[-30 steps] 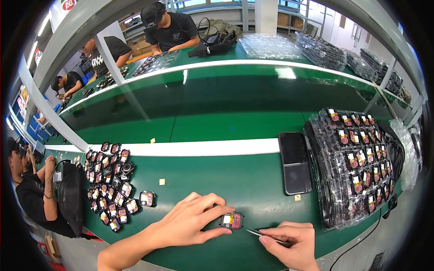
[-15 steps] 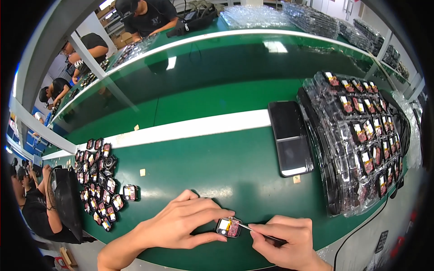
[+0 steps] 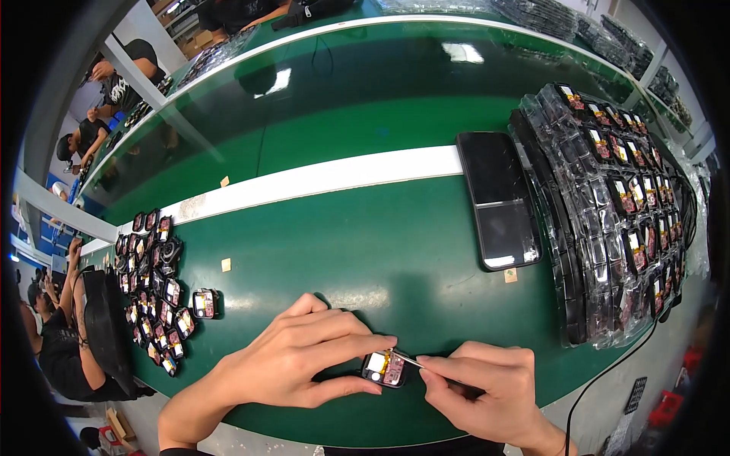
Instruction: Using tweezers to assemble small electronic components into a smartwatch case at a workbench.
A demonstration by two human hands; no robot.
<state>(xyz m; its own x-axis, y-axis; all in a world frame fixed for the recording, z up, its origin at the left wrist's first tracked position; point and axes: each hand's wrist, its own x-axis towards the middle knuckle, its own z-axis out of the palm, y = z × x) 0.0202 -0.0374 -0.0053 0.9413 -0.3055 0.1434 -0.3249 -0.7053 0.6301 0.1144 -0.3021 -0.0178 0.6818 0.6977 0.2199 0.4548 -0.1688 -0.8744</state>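
Note:
My left hand (image 3: pixel 300 357) pinches a small black square electronic module (image 3: pixel 385 368) with a yellow and pink inside, flat on the green table (image 3: pixel 342 251) near the front edge. My right hand (image 3: pixel 487 384) holds thin metal tweezers (image 3: pixel 408 359) whose tip touches the top of the module. A heap of several similar small modules (image 3: pixel 156 292) lies to the left. A stack of clear plastic trays (image 3: pixel 616 205) filled with such modules stands at the right.
A black phone (image 3: pixel 498 197) lies face up beside the trays. Small tan scraps (image 3: pixel 226 264) dot the table. A white stripe (image 3: pixel 319 182) crosses the table. Other people sit at the far left (image 3: pixel 65 342) and at the far side (image 3: pixel 114 76).
The view has tilted down and closer to the table. My hands stay together on the module; the tweezers' tip has come up onto the module.

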